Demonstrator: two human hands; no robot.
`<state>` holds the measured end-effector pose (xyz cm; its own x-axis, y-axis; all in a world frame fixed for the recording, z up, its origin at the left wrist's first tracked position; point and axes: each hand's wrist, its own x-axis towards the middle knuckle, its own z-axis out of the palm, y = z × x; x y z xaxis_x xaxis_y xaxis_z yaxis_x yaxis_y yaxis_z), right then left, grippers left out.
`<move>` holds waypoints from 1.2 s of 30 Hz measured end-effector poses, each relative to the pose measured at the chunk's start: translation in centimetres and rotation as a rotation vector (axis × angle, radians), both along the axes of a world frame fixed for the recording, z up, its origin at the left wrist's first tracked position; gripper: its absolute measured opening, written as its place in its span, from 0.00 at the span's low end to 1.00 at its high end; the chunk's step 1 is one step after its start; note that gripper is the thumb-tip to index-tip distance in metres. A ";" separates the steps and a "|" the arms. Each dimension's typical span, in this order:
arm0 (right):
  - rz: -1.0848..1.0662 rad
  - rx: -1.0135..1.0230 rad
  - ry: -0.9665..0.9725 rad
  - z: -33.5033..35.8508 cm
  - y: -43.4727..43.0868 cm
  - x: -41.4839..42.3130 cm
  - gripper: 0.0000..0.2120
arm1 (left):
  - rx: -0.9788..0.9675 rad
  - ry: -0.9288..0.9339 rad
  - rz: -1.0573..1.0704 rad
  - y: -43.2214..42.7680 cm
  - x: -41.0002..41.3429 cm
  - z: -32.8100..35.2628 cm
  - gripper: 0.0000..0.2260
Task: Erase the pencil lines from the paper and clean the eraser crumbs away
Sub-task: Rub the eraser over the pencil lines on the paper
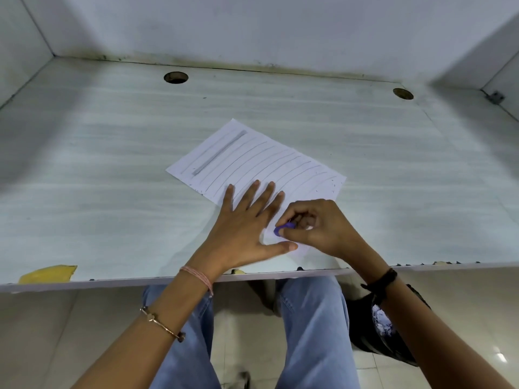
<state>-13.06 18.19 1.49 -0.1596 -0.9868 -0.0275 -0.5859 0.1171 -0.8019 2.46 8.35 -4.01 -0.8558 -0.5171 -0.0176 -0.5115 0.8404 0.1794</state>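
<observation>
the left hand [247,220] lies flat with fingers spread, pressing the near end of the paper [266,158] to the tabletop [112,164]. just right of it, the right hand [314,226] pinches a purple eraser [283,228] against the sheet. the remaining pencil lines [219,151] lie at 11 o'clock from the eraser, each running 7 to 1. the tabletop edge is close at 6, with open room at 12.

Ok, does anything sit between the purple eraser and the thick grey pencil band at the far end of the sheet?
Yes: the left hand lies flat and spread on the white paper sheet, between the small purple eraser pinched in the right hand and the thick grey pencil band.
</observation>
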 end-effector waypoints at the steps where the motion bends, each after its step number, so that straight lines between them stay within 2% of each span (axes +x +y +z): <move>1: -0.013 -0.002 -0.002 -0.1 -0.1 -0.3 0.04 | -0.002 0.001 -0.002 0.0 0.0 0.0 0.45; 4: -0.167 -0.115 -0.018 -0.1 -0.6 -1.7 0.05 | 0.004 -0.002 -0.003 0.0 0.1 0.1 0.45; 8: 0.023 0.023 -0.012 0.1 0.2 -0.1 0.04 | 0.015 0.004 -0.003 0.1 0.0 0.1 0.46; 13: -0.137 -0.116 0.009 0.2 -0.7 -1.7 0.05 | 0.014 0.006 -0.003 0.0 0.1 0.1 0.46; 17: 0.092 0.046 0.016 0.5 0.1 -0.2 0.04 | 0.014 0.003 -0.006 0.0 0.0 0.1 0.46; 21: -0.147 -0.103 0.039 0.4 -1.0 -2.6 0.04 | 0.023 -0.009 -0.007 0.1 0.1 0.3 0.45; 25: 0.081 0.030 0.000 0.2 0.2 -0.4 0.03 | 0.006 -0.009 -0.007 0.0 0.0 0.2 0.46; 30: -0.138 -0.120 0.027 0.1 -1.0 -2.5 0.04 | 0.008 -0.006 -0.005 -0.1 0.0 0.1 0.46; 34: 0.135 0.042 -0.016 0.1 0.2 -0.6 0.03 | 0.011 -0.019 -0.001 0.0 0.0 0.3 0.47; 36: 0.040 0.006 -0.011 0.2 -0.2 -2.3 0.03 | 0.018 -0.014 -0.005 0.0 0.0 0.3 0.46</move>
